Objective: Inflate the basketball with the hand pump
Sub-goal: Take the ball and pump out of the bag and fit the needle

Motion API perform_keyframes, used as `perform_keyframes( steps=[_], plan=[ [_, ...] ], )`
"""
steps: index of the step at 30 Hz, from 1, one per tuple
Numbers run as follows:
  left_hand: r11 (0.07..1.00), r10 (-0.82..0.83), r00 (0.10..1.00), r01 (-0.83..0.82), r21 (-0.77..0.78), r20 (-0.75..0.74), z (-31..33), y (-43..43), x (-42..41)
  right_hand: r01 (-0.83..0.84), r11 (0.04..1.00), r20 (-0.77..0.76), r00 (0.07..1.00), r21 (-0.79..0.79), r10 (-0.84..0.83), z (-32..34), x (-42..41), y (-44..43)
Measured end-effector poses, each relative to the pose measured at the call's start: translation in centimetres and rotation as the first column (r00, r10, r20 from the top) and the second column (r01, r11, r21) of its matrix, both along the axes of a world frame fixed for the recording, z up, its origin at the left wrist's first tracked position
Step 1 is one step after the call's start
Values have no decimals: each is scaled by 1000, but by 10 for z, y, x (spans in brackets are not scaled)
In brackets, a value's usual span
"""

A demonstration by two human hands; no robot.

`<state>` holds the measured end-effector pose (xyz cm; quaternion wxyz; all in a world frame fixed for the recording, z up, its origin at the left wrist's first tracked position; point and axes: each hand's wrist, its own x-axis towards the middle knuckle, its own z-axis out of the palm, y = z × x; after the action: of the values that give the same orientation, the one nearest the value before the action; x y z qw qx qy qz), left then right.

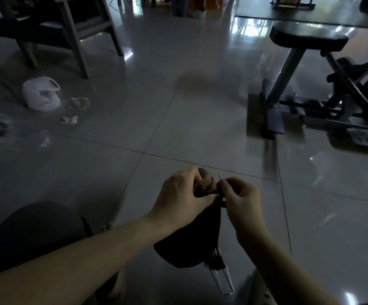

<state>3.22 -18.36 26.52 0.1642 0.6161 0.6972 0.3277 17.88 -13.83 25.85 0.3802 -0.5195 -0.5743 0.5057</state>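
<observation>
Left grip [179,194] curled round the limp basketball [206,183]. Right grip [241,198] pinched the needle [219,177], pointing away from me, just right of it.

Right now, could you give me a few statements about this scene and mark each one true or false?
1. The left hand grips the limp basketball. True.
2. The right hand is empty. False: it pinches a thin needle beside the ball.
3. A white plastic bag lies on the floor at the left. True.
4. The floor is carpeted. False: it is glossy tile.
</observation>
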Motion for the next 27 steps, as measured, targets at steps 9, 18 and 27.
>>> perform_keyframes(
  steps=[9, 18, 27],
  plan=[
    [1000, 0, 997, 0, 5, 74, -2, -10, 2, -28, 999, -46, 999, -21, 27, 18, 6, 20],
    [995, 32, 973, -10, -97, 228, 6, -5, -1, -45, 924, 581, 789, 380, -200, -6, 2, 22],
    [871, -466, 884, 453, -193, -29, 21, 7, -34, -260, 862, 499, 866, 436, 9, 2, 20, 25]
  ],
)
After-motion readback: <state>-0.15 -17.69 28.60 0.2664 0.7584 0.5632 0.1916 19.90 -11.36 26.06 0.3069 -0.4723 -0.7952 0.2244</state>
